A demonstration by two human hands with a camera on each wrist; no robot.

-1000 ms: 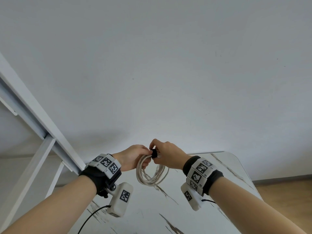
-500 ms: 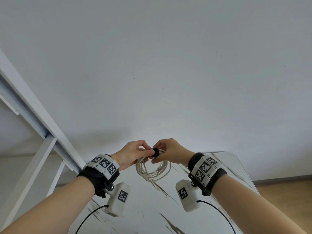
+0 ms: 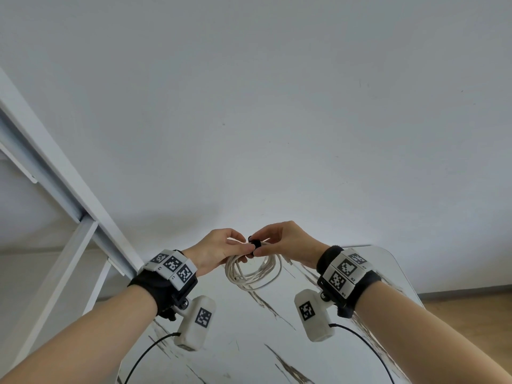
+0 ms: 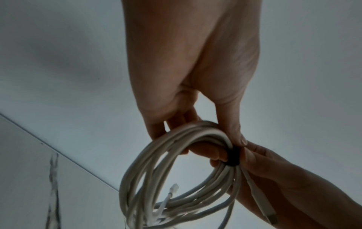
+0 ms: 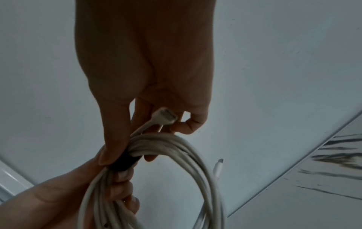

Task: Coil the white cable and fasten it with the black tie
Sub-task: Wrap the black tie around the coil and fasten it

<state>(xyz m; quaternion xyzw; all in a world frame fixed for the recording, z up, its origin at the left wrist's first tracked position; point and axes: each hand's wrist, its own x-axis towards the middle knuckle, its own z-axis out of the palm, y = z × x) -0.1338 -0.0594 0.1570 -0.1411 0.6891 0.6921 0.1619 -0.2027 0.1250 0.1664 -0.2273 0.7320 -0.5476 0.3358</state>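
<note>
From the head view, the white cable (image 3: 253, 273) hangs as a loose coil of several loops in the air above the marbled bench (image 3: 277, 342), held up between both hands. The left hand (image 3: 219, 252) and the right hand (image 3: 285, 245) meet at the top of the coil, where the black tie (image 3: 255, 244) sits round the bundled strands. The loops droop under their own weight — light and limp, so the bundle will likely spring apart wherever it is not gathered.

In the left wrist view, the left fingers (image 4: 236, 131) curl round the top of the coil, thumb pressing just beside the tie, and one small plug end (image 4: 173, 186) dangles free inside the loops. The smooth sheath looks slippery, so the safest hold is probably right at the tie.

In the right wrist view, thumb and forefinger of the right hand pinch the tie itself, the remaining fingers (image 5: 194, 124) loosely bent near a flat connector (image 5: 165, 116) that sticks up by the palm. Whether the tie is fully closed cannot be told — its overlap is hidden under the thumb.
</note>
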